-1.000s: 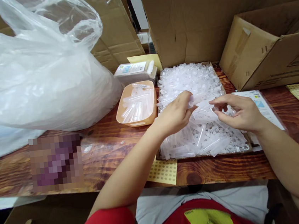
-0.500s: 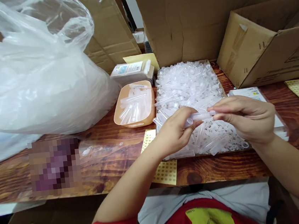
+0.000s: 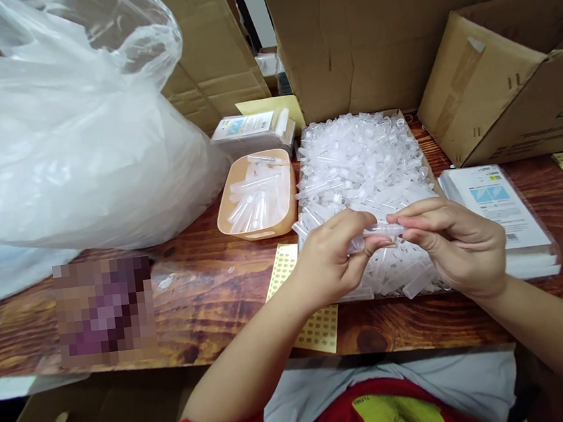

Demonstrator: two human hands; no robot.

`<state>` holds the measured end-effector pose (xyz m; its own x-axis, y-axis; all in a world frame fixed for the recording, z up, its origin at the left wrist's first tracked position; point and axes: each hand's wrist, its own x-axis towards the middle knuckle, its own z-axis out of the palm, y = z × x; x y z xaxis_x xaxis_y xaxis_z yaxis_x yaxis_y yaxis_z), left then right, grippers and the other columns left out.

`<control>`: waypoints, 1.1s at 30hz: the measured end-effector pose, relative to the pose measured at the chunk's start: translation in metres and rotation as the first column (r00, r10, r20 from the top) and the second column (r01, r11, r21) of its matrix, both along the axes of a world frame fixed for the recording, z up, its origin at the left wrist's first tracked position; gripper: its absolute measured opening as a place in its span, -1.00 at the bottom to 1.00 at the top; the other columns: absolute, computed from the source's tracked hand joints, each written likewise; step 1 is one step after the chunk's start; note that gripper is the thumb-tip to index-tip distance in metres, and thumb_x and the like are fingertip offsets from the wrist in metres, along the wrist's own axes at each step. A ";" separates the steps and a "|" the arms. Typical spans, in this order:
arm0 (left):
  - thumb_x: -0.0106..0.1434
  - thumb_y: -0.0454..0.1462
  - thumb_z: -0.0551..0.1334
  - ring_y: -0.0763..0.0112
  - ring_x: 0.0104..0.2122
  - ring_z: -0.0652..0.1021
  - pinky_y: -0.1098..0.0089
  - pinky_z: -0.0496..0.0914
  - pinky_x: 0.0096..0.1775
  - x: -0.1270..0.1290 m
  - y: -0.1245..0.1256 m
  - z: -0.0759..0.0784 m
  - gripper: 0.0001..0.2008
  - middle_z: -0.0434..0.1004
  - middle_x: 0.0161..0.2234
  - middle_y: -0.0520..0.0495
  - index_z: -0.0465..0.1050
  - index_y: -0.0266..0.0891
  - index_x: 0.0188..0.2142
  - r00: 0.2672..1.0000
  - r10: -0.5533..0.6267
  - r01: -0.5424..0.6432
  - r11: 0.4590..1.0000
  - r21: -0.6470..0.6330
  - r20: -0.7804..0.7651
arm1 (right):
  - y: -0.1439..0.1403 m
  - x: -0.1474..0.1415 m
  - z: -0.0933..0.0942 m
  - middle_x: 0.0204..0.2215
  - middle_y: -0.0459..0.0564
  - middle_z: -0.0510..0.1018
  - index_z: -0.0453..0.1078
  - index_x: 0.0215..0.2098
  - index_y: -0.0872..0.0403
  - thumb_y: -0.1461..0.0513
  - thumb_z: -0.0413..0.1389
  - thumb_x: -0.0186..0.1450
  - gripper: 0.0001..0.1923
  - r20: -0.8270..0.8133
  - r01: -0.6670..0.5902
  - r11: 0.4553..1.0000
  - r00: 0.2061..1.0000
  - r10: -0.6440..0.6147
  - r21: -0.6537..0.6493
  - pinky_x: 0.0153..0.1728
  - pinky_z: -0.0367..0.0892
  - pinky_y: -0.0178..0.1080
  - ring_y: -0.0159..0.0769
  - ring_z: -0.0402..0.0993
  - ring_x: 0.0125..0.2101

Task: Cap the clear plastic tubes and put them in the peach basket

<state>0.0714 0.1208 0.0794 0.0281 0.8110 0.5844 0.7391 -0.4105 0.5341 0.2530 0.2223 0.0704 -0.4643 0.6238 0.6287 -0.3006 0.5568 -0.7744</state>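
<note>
Over the near part of a shallow cardboard tray [image 3: 427,165] full of clear plastic tubes [image 3: 355,143], my two hands meet at one tube. My left hand [image 3: 336,249] is closed around clear plastic tubes [image 3: 381,229], one of them pointing right. The thumb and fingers of my right hand [image 3: 458,239] pinch that tube's right end, where a cap may sit; the fingertips hide it. More tubes [image 3: 257,197] lie in an orange plastic tub [image 3: 222,225] to the left of the tray.
A large white plastic bag [image 3: 79,158] fills the left side. Stacked printed cards [image 3: 497,208] lie right of the tray, other packs [image 3: 247,130] behind the tub. A yellow sticker sheet [image 3: 319,331] reaches under the tray. An open cardboard box [image 3: 485,89] stands back right.
My right hand has shifted slightly left, closer to my left hand, at the tube's end. The view has turned a little, so the card stack on the right shows more.
</note>
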 end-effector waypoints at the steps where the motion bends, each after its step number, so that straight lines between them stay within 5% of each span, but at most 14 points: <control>1: 0.52 -0.15 0.19 0.39 -0.28 0.61 0.41 0.45 -0.27 0.001 -0.001 -0.001 -0.81 0.64 -0.24 -0.11 0.45 -0.22 -0.10 0.999 0.026 -0.025 0.999 0.023 -0.031 | -0.003 -0.002 -0.002 -0.18 -0.03 0.73 0.69 -0.14 -0.11 0.33 0.34 0.34 -0.80 -0.007 0.021 1.000 1.000 -0.021 0.008 -0.12 0.62 -0.13 -0.18 0.69 -0.17; 6: 0.54 -0.15 0.13 0.38 -0.39 0.54 0.38 0.39 -0.34 0.003 -0.002 -0.003 -0.79 0.55 -0.37 -0.05 0.46 -0.20 -0.12 0.955 0.199 -0.184 0.979 0.087 -0.220 | -0.009 -0.014 -0.009 -0.22 -0.05 0.73 0.67 -0.22 -0.07 0.27 0.32 0.37 -0.91 -0.036 0.053 0.994 0.998 -0.057 -0.098 -0.11 0.62 -0.12 -0.18 0.69 -0.17; 11: 0.55 -0.07 0.10 0.29 -0.21 0.62 0.36 0.45 -0.24 -0.006 0.006 -0.013 -0.72 0.64 -0.21 -0.13 0.44 -0.21 -0.07 0.915 0.328 -0.332 0.943 0.022 -0.236 | 0.035 -0.017 0.006 -0.38 -0.03 0.70 0.65 -0.33 0.00 0.03 0.36 0.33 -0.78 0.310 -0.072 0.987 0.944 0.114 -0.144 -0.26 0.59 -0.19 -0.23 0.65 -0.36; 13: 0.55 -0.06 0.11 0.24 -0.13 0.63 0.32 0.48 -0.15 -0.014 0.011 -0.018 -0.70 0.65 -0.13 -0.18 0.44 -0.23 -0.01 0.923 0.347 -0.355 0.935 -0.014 -0.168 | 0.066 -0.023 0.014 -0.33 0.01 0.70 0.65 -0.23 0.02 -0.04 0.31 0.34 -0.69 0.441 -0.078 0.994 0.892 0.102 -0.072 -0.24 0.57 -0.15 -0.20 0.65 -0.33; 15: 0.54 -0.07 0.11 0.22 -0.07 0.62 0.28 0.49 -0.06 -0.024 0.014 -0.021 -0.69 0.64 -0.07 -0.22 0.42 -0.24 0.03 0.930 0.355 -0.362 0.929 -0.072 -0.093 | 0.095 -0.035 0.021 -0.22 0.07 0.69 0.62 -0.14 0.06 0.03 0.29 0.35 -0.72 0.545 0.032 0.990 0.832 -0.101 0.134 -0.17 0.53 -0.11 -0.15 0.63 -0.25; 17: 0.54 -0.07 0.11 0.22 -0.04 0.62 0.25 0.49 -0.01 -0.032 0.017 -0.022 -0.70 0.63 -0.03 -0.21 0.41 -0.22 0.04 0.935 0.355 -0.355 0.924 -0.141 -0.028 | 0.116 -0.052 0.026 -0.12 0.12 0.67 0.58 -0.08 0.09 0.16 0.25 0.34 -0.77 0.668 0.027 0.926 0.684 -0.292 0.377 -0.09 0.48 -0.07 -0.08 0.61 -0.15; 19: 0.53 -0.07 0.13 0.22 -0.03 0.61 0.24 0.48 0.02 -0.039 0.018 -0.022 -0.73 0.62 -0.02 -0.19 0.40 -0.19 0.02 0.936 0.350 -0.339 0.920 -0.194 0.025 | 0.126 -0.070 0.029 -0.05 0.16 0.64 0.54 0.01 0.11 0.25 0.19 0.34 -0.72 0.789 -0.147 0.845 0.466 -0.400 0.515 -0.05 0.43 -0.05 0.00 0.58 -0.06; 21: 0.51 -0.07 0.16 0.23 -0.06 0.60 0.23 0.47 0.01 -0.043 0.018 -0.022 -0.75 0.61 -0.04 -0.17 0.36 -0.17 -0.01 0.931 0.358 -0.336 0.917 -0.214 0.072 | 0.128 -0.085 0.031 0.02 0.19 0.60 0.50 0.09 0.12 0.28 0.13 0.35 -0.65 0.843 -0.323 0.780 0.264 -0.469 0.535 -0.07 0.39 -0.06 0.06 0.54 0.00; 24: 0.46 -0.06 0.21 0.25 -0.10 0.58 0.24 0.45 -0.03 -0.044 0.019 -0.022 -0.75 0.58 -0.09 -0.16 0.29 -0.16 -0.07 0.919 0.374 -0.345 0.915 -0.207 0.122 | 0.121 -0.101 0.033 0.08 0.21 0.57 0.46 0.14 0.14 0.32 0.14 0.29 -0.57 0.841 -0.424 0.739 0.118 -0.529 0.524 -0.13 0.35 -0.10 0.07 0.52 0.01; 30: 0.46 -0.09 0.19 0.28 -0.12 0.56 0.27 0.41 -0.07 -0.042 0.019 -0.023 -0.79 0.56 -0.12 -0.12 0.23 -0.14 -0.10 0.942 0.296 -0.248 0.931 -0.267 0.156 | 0.118 -0.108 0.038 0.09 0.23 0.55 0.46 0.14 0.16 0.36 0.17 0.22 -0.50 0.864 -0.410 0.773 0.082 -0.497 0.484 -0.13 0.36 -0.12 0.07 0.52 0.02; 33: 0.46 -0.10 0.18 0.27 -0.09 0.57 0.27 0.40 -0.04 -0.043 0.019 -0.023 -0.80 0.56 -0.09 -0.12 0.25 -0.14 -0.09 0.944 0.277 -0.223 0.936 -0.272 0.181 | 0.122 -0.093 0.039 0.00 0.19 0.57 0.53 -0.01 0.14 0.36 0.18 0.20 -0.63 0.877 -0.306 0.824 0.235 -0.420 0.476 -0.10 0.38 -0.10 0.05 0.53 -0.03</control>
